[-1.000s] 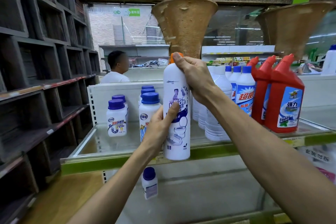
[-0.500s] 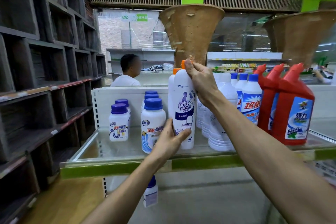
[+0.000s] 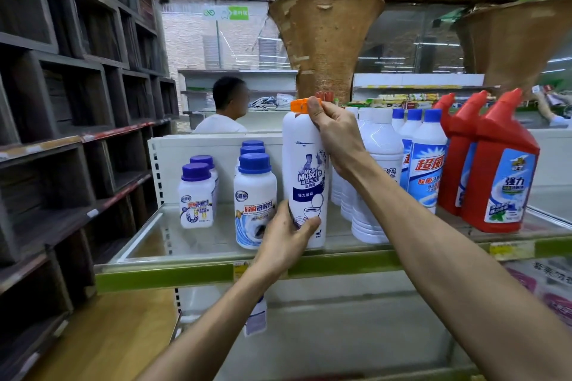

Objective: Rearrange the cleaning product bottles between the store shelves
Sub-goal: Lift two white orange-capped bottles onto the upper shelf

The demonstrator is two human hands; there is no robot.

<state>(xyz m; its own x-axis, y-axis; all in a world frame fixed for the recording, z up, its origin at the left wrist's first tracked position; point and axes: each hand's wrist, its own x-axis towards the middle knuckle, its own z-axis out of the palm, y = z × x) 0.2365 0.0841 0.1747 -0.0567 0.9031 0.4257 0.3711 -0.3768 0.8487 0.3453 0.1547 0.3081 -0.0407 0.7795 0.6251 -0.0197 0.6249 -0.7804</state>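
Observation:
A tall white Mr Muscle bottle [image 3: 305,182] with an orange cap stands upright on the glass shelf [image 3: 198,269] near its front edge. My left hand [image 3: 286,233] wraps the bottle's lower part from the left. My right hand [image 3: 335,133] grips its neck and shoulder just under the cap. To its left stand short white bottles with blue caps [image 3: 255,201] and with purple caps [image 3: 197,195]. To its right are plain white bottles [image 3: 376,170], blue-capped bottles [image 3: 425,164] and red angled-neck bottles [image 3: 503,170].
Dark wooden cubby shelving [image 3: 62,120] lines the left side. A person in a white shirt [image 3: 227,111] stands behind the shelf unit. Two woven cone-shaped lamps [image 3: 325,40] hang above. A small bottle [image 3: 257,318] sits on the lower shelf under my left arm.
The Mr Muscle bottle has gone from held in front of the shelf edge to standing on the glass shelf between the blue-capped and plain white bottles. Both hands stay on it.

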